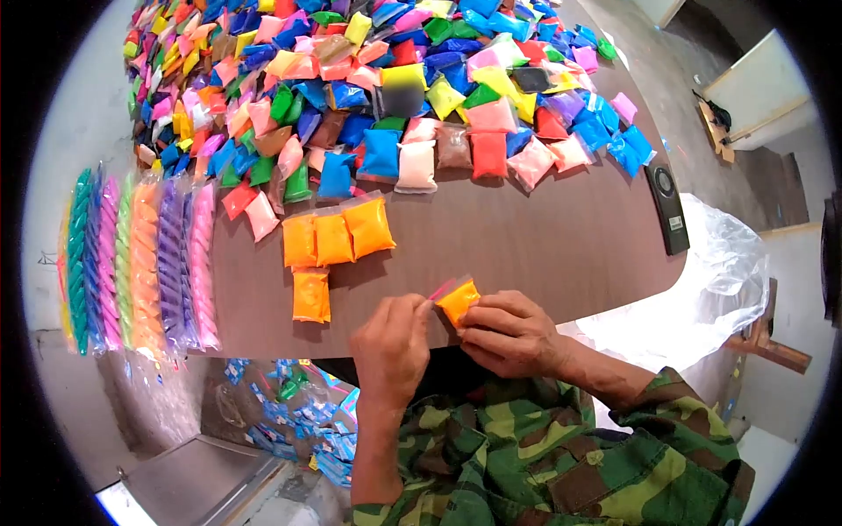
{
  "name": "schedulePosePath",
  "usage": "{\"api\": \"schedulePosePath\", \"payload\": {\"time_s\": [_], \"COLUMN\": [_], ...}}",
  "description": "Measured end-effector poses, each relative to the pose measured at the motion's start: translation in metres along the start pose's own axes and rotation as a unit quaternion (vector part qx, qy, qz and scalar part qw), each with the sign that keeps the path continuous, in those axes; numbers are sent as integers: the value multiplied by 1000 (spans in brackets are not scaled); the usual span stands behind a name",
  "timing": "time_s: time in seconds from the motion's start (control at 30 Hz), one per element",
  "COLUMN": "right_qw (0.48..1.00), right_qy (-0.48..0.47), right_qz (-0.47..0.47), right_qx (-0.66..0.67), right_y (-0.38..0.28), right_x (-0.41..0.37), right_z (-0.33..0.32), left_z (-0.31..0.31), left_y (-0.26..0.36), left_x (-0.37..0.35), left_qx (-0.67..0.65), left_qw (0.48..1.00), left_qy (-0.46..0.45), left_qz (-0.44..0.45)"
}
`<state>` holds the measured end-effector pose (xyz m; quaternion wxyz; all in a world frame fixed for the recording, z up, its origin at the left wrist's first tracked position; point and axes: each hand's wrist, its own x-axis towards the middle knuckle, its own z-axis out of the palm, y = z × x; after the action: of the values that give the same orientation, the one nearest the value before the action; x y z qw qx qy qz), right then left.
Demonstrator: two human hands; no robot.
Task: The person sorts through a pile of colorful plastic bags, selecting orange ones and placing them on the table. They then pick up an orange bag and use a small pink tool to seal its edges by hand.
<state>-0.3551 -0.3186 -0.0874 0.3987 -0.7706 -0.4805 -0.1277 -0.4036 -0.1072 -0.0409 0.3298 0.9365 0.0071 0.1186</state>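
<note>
Between my two hands, close to the table's near edge, is a small clear zip bag (459, 302) with bright orange contents and a pinkish strip along its top. My right hand (511, 335) grips its right side with bent fingers. My left hand (391, 340) is closed in a pinch at the left end of the strip. Three similar orange bags (333, 239) lie in a row to the upper left, and another orange bag (311, 296) sits just below them.
A large heap of small multicoloured bags (381, 153) covers the far part of the brown table (544, 228). Twisted coloured bundles in clear sleeves (145, 263) hang or lie along the left edge. A black device (668, 210) rests at the right edge, beside clear plastic sheeting (702, 280).
</note>
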Motion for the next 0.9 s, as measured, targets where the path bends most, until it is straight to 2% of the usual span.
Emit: {"api": "schedulePosePath", "payload": {"time_s": [0.03, 0.17, 0.37, 0.57, 0.7, 0.9], "right_qw": [1000, 1000, 1000, 999, 999, 999], "right_qy": [4, 13, 21, 41, 43, 26], "right_qz": [0, 0, -1, 21, 28, 34], "right_qx": [2, 1, 1, 3, -2, -15], "right_y": [0, 1, 0, -2, -3, -5], "right_x": [-1, -1, -2, -2, -1, 2], "right_z": [1, 1, 2, 4, 6, 3], "left_z": [2, 22, 32, 12, 21, 20], "left_y": [6, 13, -3, 11, 6, -6], "left_x": [1, 6, 30, 13, -11, 5], "left_qx": [-18, 63, 79, -31, -13, 42], "left_qw": [1000, 996, 996, 999, 999, 997], "left_qy": [0, -59, -25, -16, -25, 17], "left_qz": [19, 35, 26, -35, -37, -58]}}
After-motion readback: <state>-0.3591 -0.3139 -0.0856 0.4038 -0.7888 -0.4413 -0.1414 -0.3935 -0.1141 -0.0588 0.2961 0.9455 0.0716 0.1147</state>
